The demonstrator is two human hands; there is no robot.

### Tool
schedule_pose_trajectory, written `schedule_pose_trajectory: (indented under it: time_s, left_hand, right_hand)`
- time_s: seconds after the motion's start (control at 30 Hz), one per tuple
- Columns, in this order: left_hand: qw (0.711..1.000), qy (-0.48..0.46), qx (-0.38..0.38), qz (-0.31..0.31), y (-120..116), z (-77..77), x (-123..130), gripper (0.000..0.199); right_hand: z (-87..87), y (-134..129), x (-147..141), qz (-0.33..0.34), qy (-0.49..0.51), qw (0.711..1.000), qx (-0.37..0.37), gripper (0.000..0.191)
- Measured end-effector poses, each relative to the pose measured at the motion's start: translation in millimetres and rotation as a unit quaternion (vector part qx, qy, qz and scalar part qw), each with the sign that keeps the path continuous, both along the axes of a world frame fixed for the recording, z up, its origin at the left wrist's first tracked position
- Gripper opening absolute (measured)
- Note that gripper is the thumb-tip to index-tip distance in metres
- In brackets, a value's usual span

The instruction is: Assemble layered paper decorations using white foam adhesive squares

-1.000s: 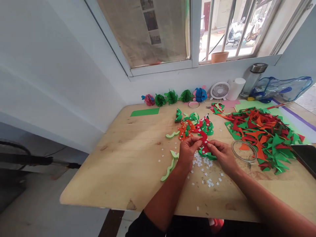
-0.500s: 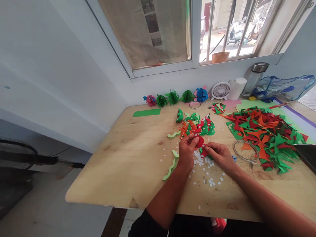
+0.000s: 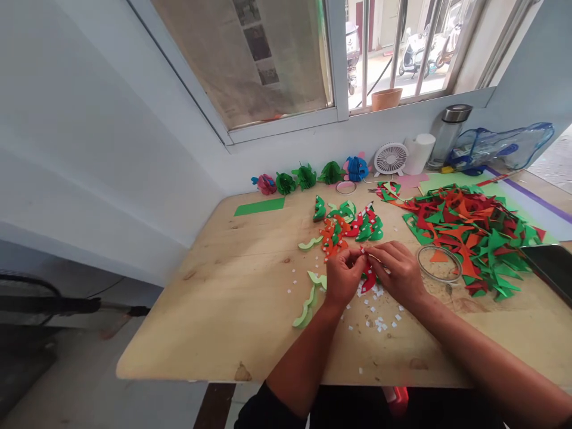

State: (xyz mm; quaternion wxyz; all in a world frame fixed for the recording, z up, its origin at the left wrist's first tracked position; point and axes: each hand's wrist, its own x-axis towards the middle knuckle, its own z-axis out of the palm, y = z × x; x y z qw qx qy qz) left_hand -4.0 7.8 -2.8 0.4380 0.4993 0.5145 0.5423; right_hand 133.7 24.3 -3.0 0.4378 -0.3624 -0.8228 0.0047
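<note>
My left hand (image 3: 344, 275) and my right hand (image 3: 397, 269) meet over the middle of the table, fingertips close together. Both pinch a red paper strip (image 3: 369, 280) with small white squares on it, and part of it hangs below my fingers. White foam-like squares (image 3: 381, 323) lie scattered under and in front of my hands. Just beyond are an orange paper strip (image 3: 331, 233) and green paper pieces (image 3: 370, 226), dotted with the same squares. Pale green wavy strips (image 3: 305, 307) rest left of my left wrist.
A large heap of red, orange and green paper scraps (image 3: 473, 226) covers the right side, with a tape roll (image 3: 440, 264) and a phone (image 3: 549, 268) beside it. Along the wall stand paper balls (image 3: 306, 176), a small fan (image 3: 391, 158) and a glass bottle (image 3: 450, 137).
My right hand has come up and inward to meet my left at the red paper strip, which is now more covered by my fingers. The camera view has shifted slightly.
</note>
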Motion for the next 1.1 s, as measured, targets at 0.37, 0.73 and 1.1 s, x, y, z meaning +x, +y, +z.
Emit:
schedule_pose_trajectory:
  time_s: [0.37, 0.73, 1.1]
  left_hand:
    - [0.975, 0.21, 0.072, 0.006, -4.1, 7.3, 0.0, 0.018]
    - [0.962, 0.262, 0.08, 0.002, -3.2, 6.9, 0.7, 0.018]
    - [0.972, 0.222, 0.071, -0.01, -3.6, 7.3, -0.4, 0.019]
  right_hand:
    - [1.5, 3.5, 4.6, -0.016, -0.05, 0.998, 0.034, 0.013]
    - [2.7, 2.4, 3.9, -0.015, -0.057, 0.998, 0.03, 0.013]
    - [2.5, 3.6, 3.8, -0.015, -0.07, 0.997, 0.036, 0.014]
